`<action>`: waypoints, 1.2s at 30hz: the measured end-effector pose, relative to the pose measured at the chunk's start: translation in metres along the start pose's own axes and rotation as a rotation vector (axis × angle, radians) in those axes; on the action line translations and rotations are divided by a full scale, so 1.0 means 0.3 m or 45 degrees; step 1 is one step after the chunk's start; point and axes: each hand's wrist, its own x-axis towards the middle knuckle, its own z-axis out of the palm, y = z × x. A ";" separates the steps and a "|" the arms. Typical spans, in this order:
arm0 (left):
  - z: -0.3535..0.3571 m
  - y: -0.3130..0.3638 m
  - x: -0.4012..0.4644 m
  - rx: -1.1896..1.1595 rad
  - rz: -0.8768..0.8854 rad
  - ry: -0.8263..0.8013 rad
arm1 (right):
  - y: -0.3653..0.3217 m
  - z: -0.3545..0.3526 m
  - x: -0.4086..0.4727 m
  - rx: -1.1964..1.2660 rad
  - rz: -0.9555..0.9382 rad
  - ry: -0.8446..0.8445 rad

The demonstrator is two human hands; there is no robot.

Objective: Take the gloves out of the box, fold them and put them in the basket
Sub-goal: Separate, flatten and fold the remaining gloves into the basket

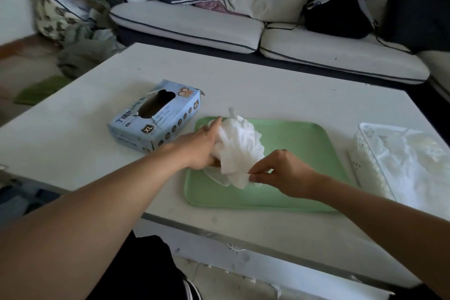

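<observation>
1. Head view: I see a bunch of white gloves (237,146) gathered over the left half of a green tray (304,143), lying on it near its left rim, with one loose tip poking up past the tray's far edge.
2. My left hand (201,147) reaches in from the left. Its index finger lies straight along the far side of the bunch and the thumb side is tucked under the near side, so it grasps the gloves.
3. My right hand (280,170) comes in from the right and pinches the lower edge of the bunch between thumb and forefinger, the other fingers curled.
4. The blue glove box (155,117) lies flat just left of the tray, its near right corner close to the tray's left rim. Its torn oval opening faces up and looks dark inside. I cannot tell whether any gloves remain in it.
5. The white basket (365,165) stands at the table's right edge, apart from the tray's right rim by a narrow strip of tabletop. White material lies inside it, too blurred to make out.
6. The white table (267,85) has bare room behind the tray and box, up to its far edge. The tray's near rim sits close to the table's near edge.
7. Beyond the far edge stands a sofa (194,24) with cushions and a black bag (336,12).
</observation>
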 end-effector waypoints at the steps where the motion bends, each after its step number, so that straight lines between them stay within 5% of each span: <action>1: 0.011 0.003 0.006 0.000 -0.005 0.029 | 0.007 -0.016 -0.009 0.049 0.057 -0.103; 4: 0.006 0.007 0.023 0.036 0.066 0.091 | 0.003 -0.077 -0.038 0.327 0.225 -0.365; 7: -0.025 0.007 0.041 0.152 -0.004 0.086 | -0.023 -0.167 -0.067 0.713 0.273 -0.394; 10: -0.076 0.044 0.062 0.238 -0.129 -0.080 | -0.036 -0.272 -0.087 1.166 0.244 -0.243; 14: -0.214 0.092 0.001 0.274 -0.145 -0.273 | -0.032 -0.363 -0.096 1.349 0.200 0.037; 19: -0.294 0.220 -0.100 -0.739 0.302 -0.139 | -0.035 -0.408 -0.123 1.481 0.237 0.167; 23: -0.264 0.408 -0.092 -1.396 0.406 -0.087 | -0.040 -0.384 -0.137 1.436 0.219 0.187; 28: -0.221 0.555 -0.062 -1.682 0.380 0.048 | -0.065 -0.398 -0.195 1.044 0.102 0.070; 31: -0.231 0.571 -0.040 -1.836 0.237 0.117 | -0.057 -0.430 -0.209 0.748 0.083 0.469; 34: -0.260 0.575 -0.044 -1.976 0.191 -0.061 | -0.001 -0.458 -0.215 0.610 0.217 0.872; 36: -0.266 0.573 -0.058 -1.990 0.279 -0.247 | 0.021 -0.479 -0.234 0.918 0.338 0.582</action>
